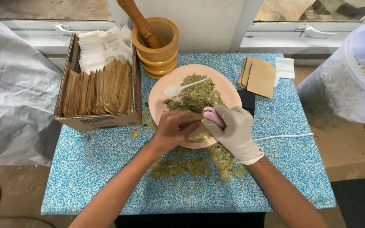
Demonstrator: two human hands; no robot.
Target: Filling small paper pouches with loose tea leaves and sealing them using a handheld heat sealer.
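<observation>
— Where do the two hands meet?

— Over the near rim of the round peach-coloured plastic plate, which sits toward the far edge of the blue-and-white speckled table, about midway between its left and right edges. The bare left hand and the white-gloved right hand touch each other there.

— What lies between them?

— A small tan paper sachet, mostly covered. The left hand's fingers are curled and pinch its left side; the right hand closes on its right side. So the sachet lies right of the left fingers and left of the gloved ones, equally near both. Its long axis I cannot make out.

— And the pink thing?

— A small pink plastic handheld tool, gripped in the gloved fingers. It runs from the sachet up and away toward the plate's middle, just over the sachet's top.

— What fills the plate?

— A heap of dried green crushed leaves, just beyond the fingers, with a white plastic spoon lying on it, bowl to the left. More leaf crumbs lie on the table toward the near edge, beneath the wrists.

— Anything else?

— A brown cardboard box of paper sachets at the far left corner, a yellow wooden mortar with pestle at the far edge, flat brown paper envelopes toward the far right corner.
</observation>
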